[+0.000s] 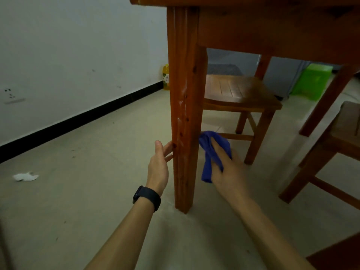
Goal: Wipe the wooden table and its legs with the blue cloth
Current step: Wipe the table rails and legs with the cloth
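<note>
A reddish wooden table (pixel 272 30) fills the top of the view, seen from low down. Its near leg (pixel 184 106) stands in the middle and carries whitish smears along its left face. My left hand (pixel 158 166), with a black watch on the wrist, rests straight fingers against the leg's left side, low down. My right hand (pixel 227 168) holds the bunched blue cloth (pixel 211 152) just right of the same leg, at about the same height. Whether the cloth touches the wood I cannot tell.
A wooden chair (pixel 239 94) stands under the table behind the leg, and another chair (pixel 335 149) is at the right. A crumpled white tissue (pixel 25 176) lies on the tiled floor at left. A yellow bottle (pixel 166 76) and a green stool (pixel 311 80) stand further back.
</note>
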Demonstrator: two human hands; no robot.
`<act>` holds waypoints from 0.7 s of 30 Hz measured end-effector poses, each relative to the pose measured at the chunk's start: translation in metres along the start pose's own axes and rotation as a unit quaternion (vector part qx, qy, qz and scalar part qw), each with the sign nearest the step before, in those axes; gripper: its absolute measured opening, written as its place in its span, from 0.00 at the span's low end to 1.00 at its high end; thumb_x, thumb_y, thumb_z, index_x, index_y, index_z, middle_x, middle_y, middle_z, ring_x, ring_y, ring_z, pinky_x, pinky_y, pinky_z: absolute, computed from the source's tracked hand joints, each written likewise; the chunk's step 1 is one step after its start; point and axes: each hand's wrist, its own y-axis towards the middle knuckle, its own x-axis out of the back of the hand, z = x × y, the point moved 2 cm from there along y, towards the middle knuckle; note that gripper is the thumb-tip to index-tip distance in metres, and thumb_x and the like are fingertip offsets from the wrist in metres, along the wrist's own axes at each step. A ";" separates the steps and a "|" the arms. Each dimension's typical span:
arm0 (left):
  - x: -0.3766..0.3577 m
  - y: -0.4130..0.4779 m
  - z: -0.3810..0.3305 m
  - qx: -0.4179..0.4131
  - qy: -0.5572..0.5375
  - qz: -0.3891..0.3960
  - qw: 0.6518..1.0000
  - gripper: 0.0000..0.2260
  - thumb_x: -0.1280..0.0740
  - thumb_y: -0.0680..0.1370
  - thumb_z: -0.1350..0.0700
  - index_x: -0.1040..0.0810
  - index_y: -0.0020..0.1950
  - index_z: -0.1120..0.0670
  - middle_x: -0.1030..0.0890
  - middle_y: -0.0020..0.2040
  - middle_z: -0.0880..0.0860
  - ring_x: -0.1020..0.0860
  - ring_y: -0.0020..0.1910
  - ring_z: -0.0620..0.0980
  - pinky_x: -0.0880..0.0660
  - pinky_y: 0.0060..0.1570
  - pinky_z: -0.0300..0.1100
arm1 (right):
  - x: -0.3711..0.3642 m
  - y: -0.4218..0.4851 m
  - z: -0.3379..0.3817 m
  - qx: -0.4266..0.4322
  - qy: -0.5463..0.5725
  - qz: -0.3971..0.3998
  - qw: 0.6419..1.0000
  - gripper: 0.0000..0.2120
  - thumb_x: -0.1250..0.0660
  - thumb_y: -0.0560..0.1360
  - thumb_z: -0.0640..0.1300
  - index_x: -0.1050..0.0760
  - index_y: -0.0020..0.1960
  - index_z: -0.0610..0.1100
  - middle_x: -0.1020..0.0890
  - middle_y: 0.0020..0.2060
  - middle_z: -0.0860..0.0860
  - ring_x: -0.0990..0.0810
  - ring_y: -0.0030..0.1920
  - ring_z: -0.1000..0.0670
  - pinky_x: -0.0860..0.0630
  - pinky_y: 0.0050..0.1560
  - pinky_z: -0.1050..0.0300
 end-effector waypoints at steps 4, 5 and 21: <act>0.001 0.001 -0.006 -0.015 -0.013 0.015 1.000 0.29 0.59 0.82 0.37 0.24 0.67 0.45 0.22 0.62 0.45 0.26 0.65 0.48 0.38 0.73 0.58 | -0.016 -0.001 0.024 0.054 -0.045 0.121 0.990 0.36 0.41 0.82 0.44 0.59 0.75 0.70 0.39 0.62 0.55 0.26 0.49 0.56 0.26 0.50 0.63; 0.002 0.002 -0.008 -0.018 -0.016 0.017 1.000 0.30 0.59 0.82 0.36 0.24 0.67 0.45 0.22 0.63 0.44 0.26 0.65 0.46 0.38 0.73 0.57 | -0.025 -0.004 0.018 0.039 -0.075 0.172 0.981 0.36 0.40 0.82 0.43 0.56 0.76 0.69 0.38 0.64 0.54 0.27 0.50 0.56 0.26 0.52 0.62; 0.004 0.018 -0.054 -0.078 -0.114 0.074 0.988 0.26 0.58 0.82 0.38 0.27 0.71 0.42 0.23 0.62 0.39 0.27 0.56 0.32 0.34 0.44 0.29 | 0.084 0.057 0.152 0.202 -0.277 -0.200 0.918 0.35 0.38 0.78 0.48 0.51 0.80 0.58 0.32 0.58 0.47 0.36 0.36 0.60 0.39 0.35 0.70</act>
